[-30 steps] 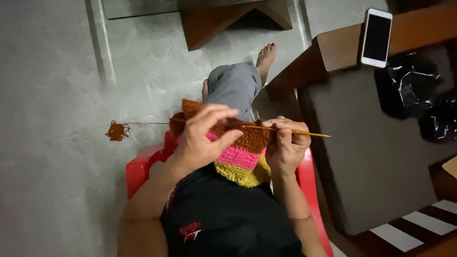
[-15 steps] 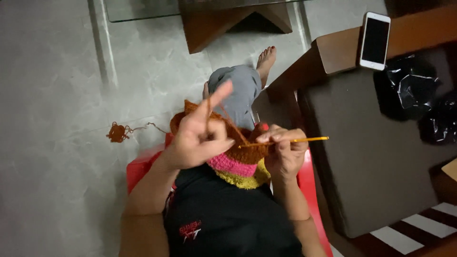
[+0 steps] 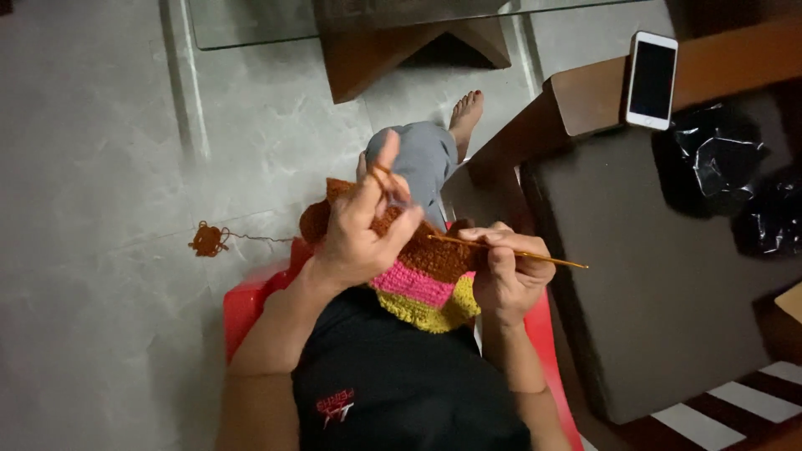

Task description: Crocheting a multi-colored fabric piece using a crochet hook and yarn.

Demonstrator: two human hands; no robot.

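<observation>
Crochet piece (image 3: 422, 280), brown, pink, yellow, on lap; left hand (image 3: 363, 230) grips its edge, finger raised to tension yarn (image 3: 251, 238); right hand (image 3: 505, 271) pinches crochet hook (image 3: 510, 250) for control

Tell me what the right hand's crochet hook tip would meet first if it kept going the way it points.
Probably the brown crochet piece that the left hand holds: the hook in the right hand points left into it, though depth is unclear.

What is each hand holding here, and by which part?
The right hand pinches a crochet hook around its middle. The left hand holds brown yarn looped over its raised fingers, above the striped crochet piece.
</observation>
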